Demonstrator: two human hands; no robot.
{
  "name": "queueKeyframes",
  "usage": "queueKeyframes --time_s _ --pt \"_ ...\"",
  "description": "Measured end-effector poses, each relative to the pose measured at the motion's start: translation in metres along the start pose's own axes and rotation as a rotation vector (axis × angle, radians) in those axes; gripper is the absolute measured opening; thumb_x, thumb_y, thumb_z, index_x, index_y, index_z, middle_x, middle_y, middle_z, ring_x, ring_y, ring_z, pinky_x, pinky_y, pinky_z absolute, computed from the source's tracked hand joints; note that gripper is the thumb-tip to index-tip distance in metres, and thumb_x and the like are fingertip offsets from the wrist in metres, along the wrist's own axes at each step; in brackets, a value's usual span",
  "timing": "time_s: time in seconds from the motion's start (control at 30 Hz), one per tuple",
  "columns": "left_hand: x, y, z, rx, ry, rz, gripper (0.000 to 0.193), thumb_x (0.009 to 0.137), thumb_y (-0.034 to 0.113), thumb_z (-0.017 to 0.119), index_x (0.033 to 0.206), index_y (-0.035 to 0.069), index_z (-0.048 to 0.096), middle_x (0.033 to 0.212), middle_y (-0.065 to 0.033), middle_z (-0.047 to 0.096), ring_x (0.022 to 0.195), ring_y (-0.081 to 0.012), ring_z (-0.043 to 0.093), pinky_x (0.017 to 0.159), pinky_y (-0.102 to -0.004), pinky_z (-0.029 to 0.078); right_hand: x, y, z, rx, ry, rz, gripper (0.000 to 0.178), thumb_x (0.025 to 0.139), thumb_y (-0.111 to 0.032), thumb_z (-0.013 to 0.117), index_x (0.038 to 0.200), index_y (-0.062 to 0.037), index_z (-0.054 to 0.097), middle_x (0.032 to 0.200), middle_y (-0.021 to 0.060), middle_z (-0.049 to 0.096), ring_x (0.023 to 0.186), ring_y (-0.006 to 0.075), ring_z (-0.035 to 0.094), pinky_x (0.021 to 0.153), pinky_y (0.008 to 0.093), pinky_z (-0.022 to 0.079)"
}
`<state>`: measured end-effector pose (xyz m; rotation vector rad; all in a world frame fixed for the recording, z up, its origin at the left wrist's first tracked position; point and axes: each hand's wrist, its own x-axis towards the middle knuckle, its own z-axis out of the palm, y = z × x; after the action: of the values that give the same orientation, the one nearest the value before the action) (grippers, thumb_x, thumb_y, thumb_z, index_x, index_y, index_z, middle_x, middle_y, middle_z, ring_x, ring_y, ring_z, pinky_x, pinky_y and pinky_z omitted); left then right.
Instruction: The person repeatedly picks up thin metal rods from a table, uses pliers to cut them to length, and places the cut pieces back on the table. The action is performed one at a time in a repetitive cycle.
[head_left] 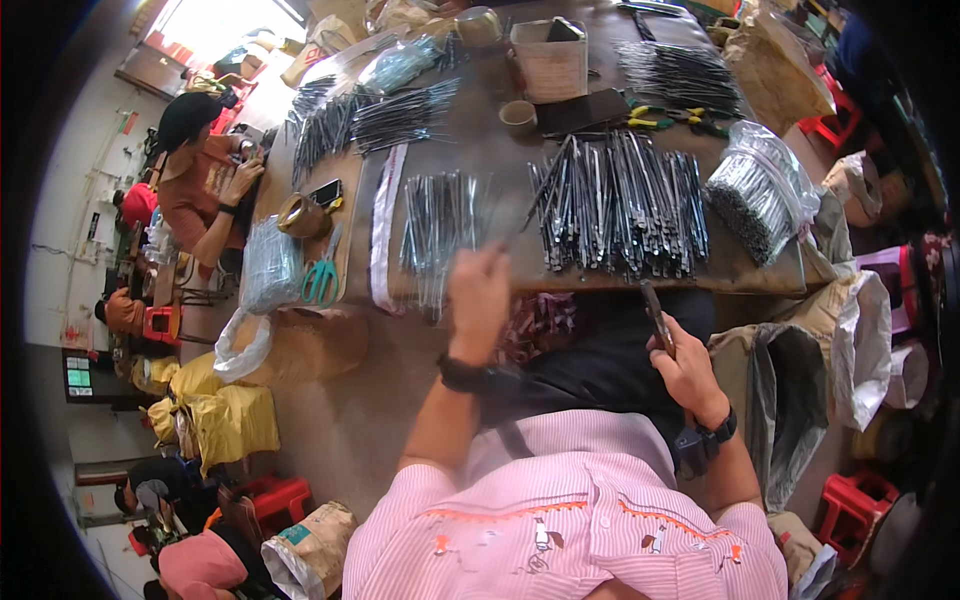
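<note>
My left hand (480, 295) is at the table's near edge, its fingers curled but smeared by motion; whether anything is in them cannot be made out. Just beyond it lies a spread of thin silvery rods (428, 225). My right hand (688, 375) is closed around a narrow dark metal tool (656, 315), whose tip points up toward the table edge. The tool's exact kind does not show. In front of that hand is a larger heap of thin dark metal rods (620, 205), laid side by side with their ends toward me.
A bagged rod bundle (760, 190) sits at the right. Farther back are pliers (650, 120), a phone-like dark slab (582, 112), a tape roll (518, 118) and a box (550, 65). Teal scissors (321, 280) lie left. A co-worker (200, 190) sits beyond them. Sacks (790, 400) stand right.
</note>
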<state>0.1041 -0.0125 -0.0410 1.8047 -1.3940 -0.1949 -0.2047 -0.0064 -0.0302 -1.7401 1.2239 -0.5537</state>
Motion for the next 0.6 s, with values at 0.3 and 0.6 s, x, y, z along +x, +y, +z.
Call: queueKeyframes --time_s 0.3,0.6 --pt "0.024 -0.059 -0.013 0.544 -0.053 -0.238 0.041 0.079 0.023 0.069 0.113 0.0 0.065 0.101 -0.024 0.058 0.099 -0.0406 0.054 0.087 -0.047 0.044 -0.012 0.011 -0.004 0.351 0.007 0.075 0.048 0.082 -0.003 0.047 0.13 0.0006 0.049 0.081 0.0052 0.059 0.066 0.0115 0.056 0.063 0.0245 0.047" --pt "0.066 -0.003 0.075 0.49 -0.181 -0.032 0.031 0.08 0.021 0.064 0.105 0.002 0.065 0.107 -0.022 0.059 0.105 -0.0397 0.054 0.087 -0.0472 0.046 -0.017 -0.003 0.006 0.397 -0.041 0.016 0.048 0.083 0.0 0.047 0.131 -0.0019 0.049 0.085 0.004 0.059 0.066 0.0089 0.057 0.058 0.0217 0.044"
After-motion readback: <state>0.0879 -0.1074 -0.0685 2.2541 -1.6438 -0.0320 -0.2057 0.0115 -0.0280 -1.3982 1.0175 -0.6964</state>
